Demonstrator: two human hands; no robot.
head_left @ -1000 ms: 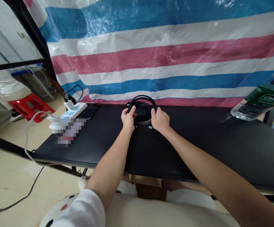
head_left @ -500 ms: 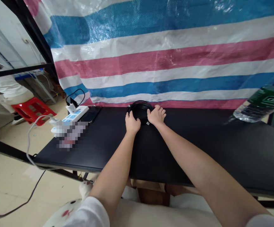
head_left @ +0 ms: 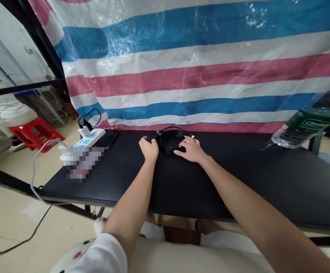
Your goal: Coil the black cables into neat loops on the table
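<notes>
A coiled black cable (head_left: 167, 141) lies flat on the black tabletop (head_left: 119, 170), close to the striped sheet. Pale connector ends show at its upper left and upper right. My right hand (head_left: 192, 149) grips the right side of the coil, thumb at the front and fingers bent over the loops. Just left of the coil is my left hand (head_left: 149, 149), its thumb and fingers apart and nothing visible between them. Whether its thumb touches the outer loop is hard to see.
A white power strip (head_left: 92, 136) with plugs, a dark phone (head_left: 109, 138) and a blurred packet sit at the left. A large water bottle (head_left: 304, 127) leans at the right. A striped sheet (head_left: 182, 83) hangs behind. A person sits on a red stool (head_left: 36, 132) beyond the left end.
My left hand has come off the coil to the left. My right hand has shifted slightly right and down onto the loops, and the coil appears turned, with its connectors in different places.
</notes>
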